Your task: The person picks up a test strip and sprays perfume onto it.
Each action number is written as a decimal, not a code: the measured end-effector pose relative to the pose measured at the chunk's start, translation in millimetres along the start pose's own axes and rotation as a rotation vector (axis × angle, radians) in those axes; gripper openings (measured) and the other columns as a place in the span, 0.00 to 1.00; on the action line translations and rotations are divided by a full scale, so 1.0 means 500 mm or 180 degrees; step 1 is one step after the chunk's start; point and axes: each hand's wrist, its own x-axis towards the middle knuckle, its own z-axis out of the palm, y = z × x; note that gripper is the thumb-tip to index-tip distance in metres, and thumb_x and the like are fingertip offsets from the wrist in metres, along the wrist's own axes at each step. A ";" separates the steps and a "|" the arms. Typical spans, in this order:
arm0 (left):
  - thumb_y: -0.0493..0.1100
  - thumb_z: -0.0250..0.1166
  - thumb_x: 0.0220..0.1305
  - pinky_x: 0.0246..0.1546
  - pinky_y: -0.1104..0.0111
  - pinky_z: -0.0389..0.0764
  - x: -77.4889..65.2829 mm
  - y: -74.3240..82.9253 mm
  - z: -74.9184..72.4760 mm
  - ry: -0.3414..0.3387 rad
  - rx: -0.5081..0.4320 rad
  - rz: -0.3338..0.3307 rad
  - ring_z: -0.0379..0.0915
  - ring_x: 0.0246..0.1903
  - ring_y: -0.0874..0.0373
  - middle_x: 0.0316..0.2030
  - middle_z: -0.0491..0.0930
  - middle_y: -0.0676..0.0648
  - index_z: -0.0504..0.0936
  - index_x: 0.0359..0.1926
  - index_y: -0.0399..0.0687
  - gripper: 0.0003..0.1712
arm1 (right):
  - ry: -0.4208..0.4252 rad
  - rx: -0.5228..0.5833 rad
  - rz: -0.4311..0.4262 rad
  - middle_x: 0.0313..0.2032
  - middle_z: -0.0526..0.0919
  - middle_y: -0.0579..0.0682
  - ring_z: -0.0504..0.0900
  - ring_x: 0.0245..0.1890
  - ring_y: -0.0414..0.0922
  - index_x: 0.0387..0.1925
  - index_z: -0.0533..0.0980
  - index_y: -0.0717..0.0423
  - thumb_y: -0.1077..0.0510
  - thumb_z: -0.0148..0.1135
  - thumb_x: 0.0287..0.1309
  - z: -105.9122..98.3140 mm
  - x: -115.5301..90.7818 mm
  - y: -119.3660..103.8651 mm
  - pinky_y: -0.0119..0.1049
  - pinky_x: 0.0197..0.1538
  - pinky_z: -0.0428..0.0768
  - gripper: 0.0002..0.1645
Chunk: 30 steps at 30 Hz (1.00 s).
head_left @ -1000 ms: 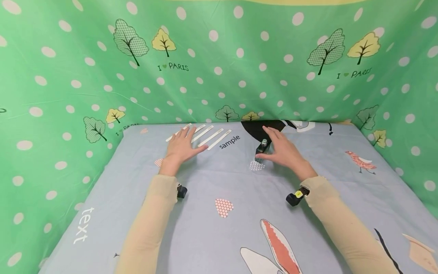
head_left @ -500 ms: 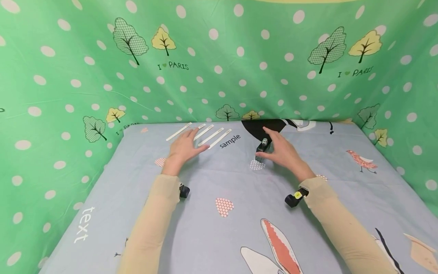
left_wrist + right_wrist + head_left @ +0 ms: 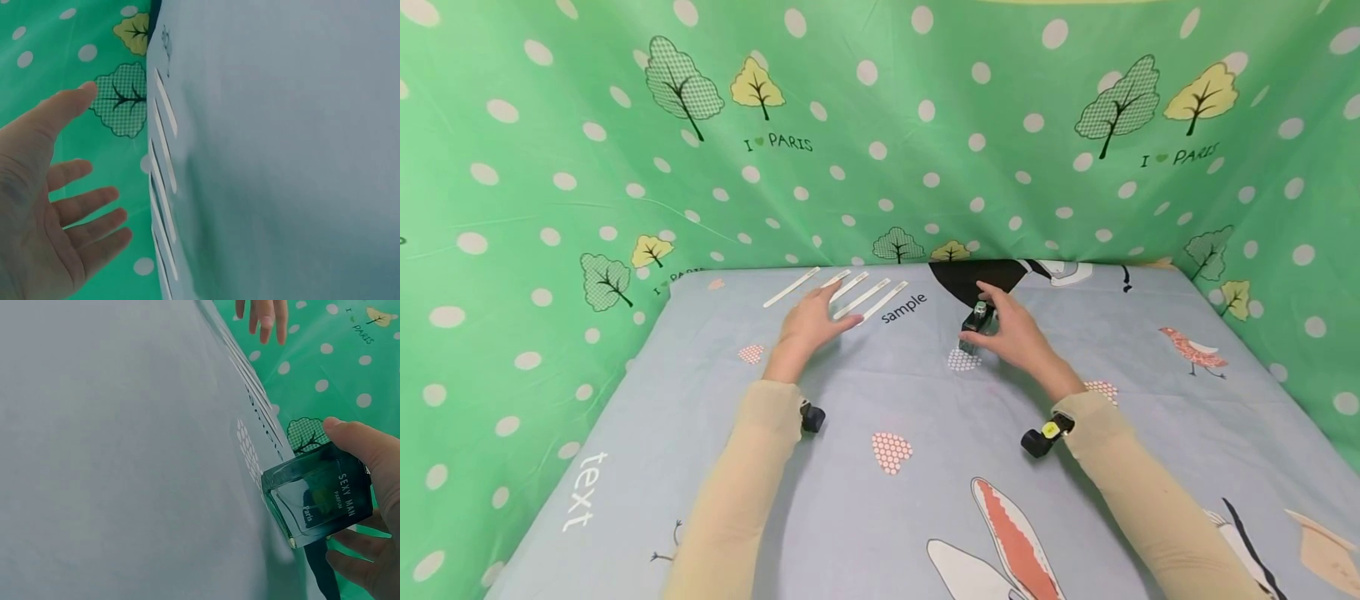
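Right now, in the head view, your perfume bottle (image 3: 975,322) stands on the cloth-covered tabletop (image 3: 835,500), right of five slanting white strips (image 3: 862,299); its long axis is upright, cap (image 3: 981,308) pointing up. Your right hand (image 3: 1017,335) surrounds it with thumb and fingers apart; whether they touch it, you cannot tell. Your left hand (image 3: 807,329), nearest the strips, has drawn rightward since a second ago, uncovering the leftmost one, while the bottle stays put. In the left wrist view, you hold that palm open, fingers spread. In the right wrist view, the bottle's base points left, between your thumb and fingertips.
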 end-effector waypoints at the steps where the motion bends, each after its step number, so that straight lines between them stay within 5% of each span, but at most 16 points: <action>1: 0.70 0.63 0.60 0.68 0.43 0.67 0.001 0.001 0.001 0.0001 -0.0035 -0.0007 0.58 0.72 0.38 0.74 0.60 0.39 0.56 0.77 0.56 0.52 | -0.0002 0.0027 0.0011 0.67 0.71 0.61 0.68 0.68 0.61 0.76 0.53 0.54 0.42 0.75 0.52 0.001 -0.001 0.000 0.60 0.69 0.67 0.59; 30: 0.56 0.72 0.58 0.63 0.55 0.76 0.009 0.022 0.041 0.0314 -0.1390 -0.0137 0.75 0.62 0.43 0.64 0.76 0.41 0.73 0.66 0.43 0.39 | 0.0064 0.0381 0.0121 0.67 0.69 0.66 0.70 0.66 0.63 0.76 0.54 0.52 0.46 0.75 0.53 0.010 -0.006 0.002 0.60 0.66 0.70 0.56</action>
